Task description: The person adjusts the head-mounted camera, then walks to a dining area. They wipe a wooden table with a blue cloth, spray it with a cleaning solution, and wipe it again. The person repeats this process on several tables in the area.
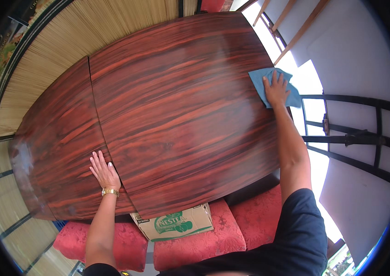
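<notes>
A glossy red-brown wooden table [172, 106] fills the middle of the view, with a seam running down its left part. My right hand [275, 89] lies flat on a blue cloth [259, 80] at the table's far right edge, arm stretched out. My left hand [104, 170] rests palm down with fingers spread on the near left part of the table, right beside the seam. A gold watch [110, 192] sits on that wrist.
Red cushioned seats [195, 244] stand under the near table edge, with a cardboard box [176, 223] on one. A woven straw blind [61, 41] runs behind the table's far left side. Dark metal chair frames [351, 138] and wooden ones [291, 23] stand to the right.
</notes>
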### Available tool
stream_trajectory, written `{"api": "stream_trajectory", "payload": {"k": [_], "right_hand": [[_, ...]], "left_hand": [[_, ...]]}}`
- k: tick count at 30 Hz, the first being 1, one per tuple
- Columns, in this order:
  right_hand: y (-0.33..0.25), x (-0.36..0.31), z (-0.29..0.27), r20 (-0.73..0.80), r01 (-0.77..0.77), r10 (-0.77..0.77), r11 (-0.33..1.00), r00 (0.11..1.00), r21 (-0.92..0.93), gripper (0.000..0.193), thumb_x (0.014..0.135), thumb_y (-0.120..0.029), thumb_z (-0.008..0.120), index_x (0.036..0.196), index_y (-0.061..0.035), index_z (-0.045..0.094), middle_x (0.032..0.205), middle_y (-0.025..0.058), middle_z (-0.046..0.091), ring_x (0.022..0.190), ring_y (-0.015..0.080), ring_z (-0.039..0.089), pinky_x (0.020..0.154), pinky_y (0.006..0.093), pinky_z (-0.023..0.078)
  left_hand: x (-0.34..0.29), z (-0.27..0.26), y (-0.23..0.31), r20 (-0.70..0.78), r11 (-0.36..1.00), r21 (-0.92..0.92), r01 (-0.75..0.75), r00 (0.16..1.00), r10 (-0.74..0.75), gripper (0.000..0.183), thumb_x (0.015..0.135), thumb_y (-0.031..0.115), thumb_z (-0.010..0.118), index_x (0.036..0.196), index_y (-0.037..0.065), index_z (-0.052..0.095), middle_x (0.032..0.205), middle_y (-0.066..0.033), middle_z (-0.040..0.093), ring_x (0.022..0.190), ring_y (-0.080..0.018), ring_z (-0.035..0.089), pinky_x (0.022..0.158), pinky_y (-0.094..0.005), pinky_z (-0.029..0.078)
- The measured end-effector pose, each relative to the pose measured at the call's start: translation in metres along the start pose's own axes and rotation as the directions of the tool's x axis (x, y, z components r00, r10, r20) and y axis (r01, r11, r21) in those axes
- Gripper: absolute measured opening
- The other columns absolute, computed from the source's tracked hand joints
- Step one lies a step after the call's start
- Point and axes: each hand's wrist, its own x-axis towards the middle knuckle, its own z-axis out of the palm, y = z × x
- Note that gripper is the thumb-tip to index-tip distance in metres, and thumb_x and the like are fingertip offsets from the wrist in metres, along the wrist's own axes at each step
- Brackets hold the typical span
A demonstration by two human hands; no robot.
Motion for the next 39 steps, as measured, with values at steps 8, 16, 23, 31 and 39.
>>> {"api": "stream_trajectory", "payload": {"k": [8, 16, 23, 31, 39], "right_hand": [[-0.220, -0.308, 0.036, -0.088, 0.693, -0.831, 0.393, 0.549, 0.604, 0.083, 0.094, -0.052, 0.067, 0.161, -0.0113, 0.040, 0.168, 0.0217, 0.033, 0.154, 0.0375, 0.036, 0.123, 0.0485, 0.035], [-0.138, -0.382, -0.024, 0.419, 0.366, -0.818, 0.558, 0.394, 0.745, 0.068, 0.100, -0.059, 0.056, 0.154, -0.0180, 0.051, 0.143, 0.0121, 0.065, 0.127, 0.0333, 0.064, 0.107, 0.0426, 0.050], [0.080, -0.140, -0.025, -0.014, -0.091, 0.091, 0.996, 0.996, 0.001, 0.080, 0.102, -0.062, 0.050, 0.164, -0.0140, 0.037, 0.170, 0.0182, 0.030, 0.149, 0.0516, 0.035, 0.118, 0.0666, 0.032], [-0.112, -0.074, 0.033, -0.145, 0.232, -0.231, 0.973, 0.962, -0.009, 0.084, 0.100, -0.071, 0.047, 0.164, -0.0185, 0.035, 0.173, 0.0167, 0.026, 0.157, 0.0510, 0.017, 0.114, 0.0827, 0.013], [-0.419, -0.226, 0.060, -0.145, 0.847, -0.954, -0.301, -0.264, 0.439, 0.077, 0.099, -0.071, 0.047, 0.159, -0.0216, 0.047, 0.168, 0.0123, 0.037, 0.156, 0.0350, 0.030, 0.127, 0.0572, 0.021]], "left_hand": [[-0.005, -0.004, -0.001, 0.013, 0.999, 0.015, 0.036, 0.999, -0.036, 0.064, 0.107, 0.023, 0.038, 0.168, 0.014, 0.023, 0.176, -0.0119, 0.016, 0.162, -0.0368, 0.011, 0.129, -0.0594, 0.009], [-0.005, -0.001, -0.006, 0.024, 0.999, -0.009, 0.031, 0.999, -0.031, 0.064, 0.107, 0.026, 0.037, 0.169, 0.014, 0.022, 0.177, -0.0121, 0.015, 0.162, -0.0366, 0.011, 0.129, -0.0587, 0.008], [-0.006, -0.002, -0.002, 0.012, 0.999, -0.019, 0.037, 0.999, -0.037, 0.066, 0.107, 0.024, 0.041, 0.169, 0.014, 0.021, 0.177, -0.0118, 0.015, 0.162, -0.0368, 0.012, 0.128, -0.0595, 0.010], [-0.003, -0.006, 0.000, 0.020, 1.000, -0.011, 0.009, 1.000, -0.009, 0.070, 0.103, 0.022, 0.045, 0.168, 0.011, 0.023, 0.176, -0.0157, 0.017, 0.161, -0.0406, 0.013, 0.128, -0.0605, 0.008], [0.000, -0.008, -0.007, 0.039, 0.999, -0.048, 0.001, 0.999, 0.001, 0.067, 0.103, 0.024, 0.042, 0.167, 0.009, 0.026, 0.175, -0.0168, 0.017, 0.162, -0.0408, 0.012, 0.128, -0.0599, 0.007]]}}
